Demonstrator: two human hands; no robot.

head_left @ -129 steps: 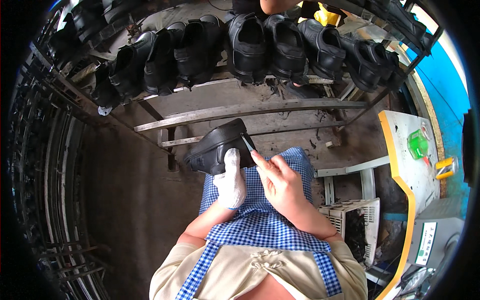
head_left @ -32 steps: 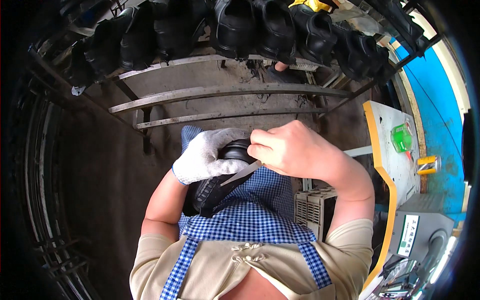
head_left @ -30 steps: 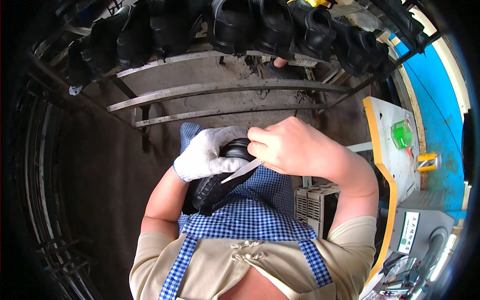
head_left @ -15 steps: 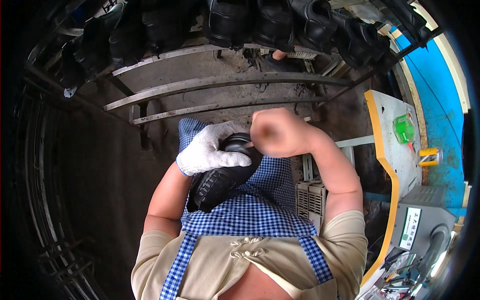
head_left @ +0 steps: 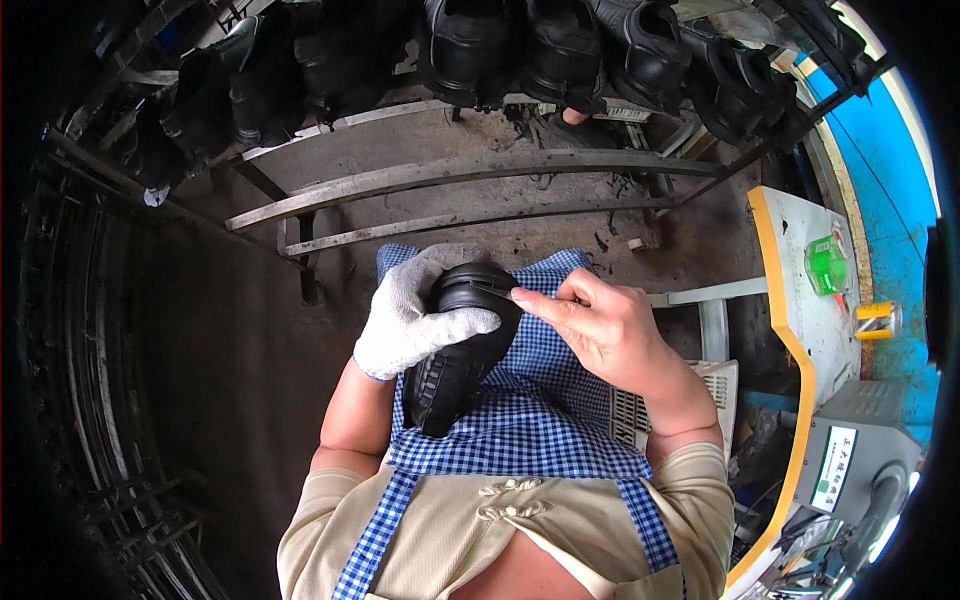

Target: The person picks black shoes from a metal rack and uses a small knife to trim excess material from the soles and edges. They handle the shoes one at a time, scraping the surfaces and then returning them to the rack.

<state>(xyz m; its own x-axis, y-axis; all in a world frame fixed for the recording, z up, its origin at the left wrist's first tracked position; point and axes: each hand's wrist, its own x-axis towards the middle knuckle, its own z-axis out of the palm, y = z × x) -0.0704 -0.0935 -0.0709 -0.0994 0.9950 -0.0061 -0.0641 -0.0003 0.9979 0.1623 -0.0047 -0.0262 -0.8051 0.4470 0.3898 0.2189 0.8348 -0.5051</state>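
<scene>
While the black shoe [head_left: 465, 365] sits in the gloved left hand [head_left: 405, 320] above the checked apron [head_left: 545, 450], work on it looks unfinished.
The left hand wraps it, thumb laid across; the bare right hand [head_left: 612, 338] has curled fingers, one tip against the shoe's right edge (a thin pale line shows there, tool or glint), so I cannot tell whether it pinches anything. How much is done or left cannot be read: the glove covers one side, and the face toward the lap is hidden. Beyond, other shoes [head_left: 468, 50] line the near edge of the rack [head_left: 450, 169], murky toward its left corner and cut off above.
</scene>
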